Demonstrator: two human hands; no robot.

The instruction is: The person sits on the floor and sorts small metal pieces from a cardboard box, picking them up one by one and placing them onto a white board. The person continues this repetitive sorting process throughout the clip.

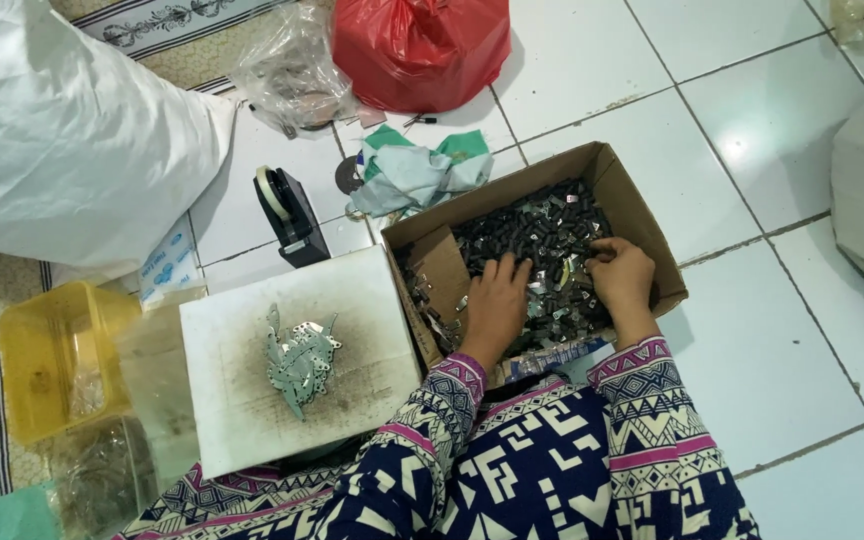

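- Your left hand (495, 300) lay palm down inside the box (632, 200), fingers spread on the parts (542, 235). It pressed into the heap with nothing clearly pinched; I could not tell whether a piece sat under the palm.
- Your right hand (620, 275) was in the same box, near its right wall, fingers curled down into the parts. Whether they had closed on a piece could not be told; the fingertips were buried.
- The two hands were near each other, apart, with parts showing between them.
- The parts were small dark and shiny metal pieces that filled the box bottom. The box stood open on the tiled floor (782, 350), straight ahead of your knees, with one flap (442, 270) folded inward at its left side.
- Just left of the box stood a white slab (242, 400), touching or nearly touching it. A small pile of flat silvery plates (299, 360) lay on the middle of it, amid dark dust.
- Behind the slab stood a black tape dispenser (290, 215). A crumpled green-and-white cloth (417, 170) lay beside the box's far corner.
- Farther back sat a red bag (422, 50) and a clear bag (292, 70). A big white sack (62, 130) filled the upper left.
- A yellow tub (52, 355) stood at the left, well apart from the hands.
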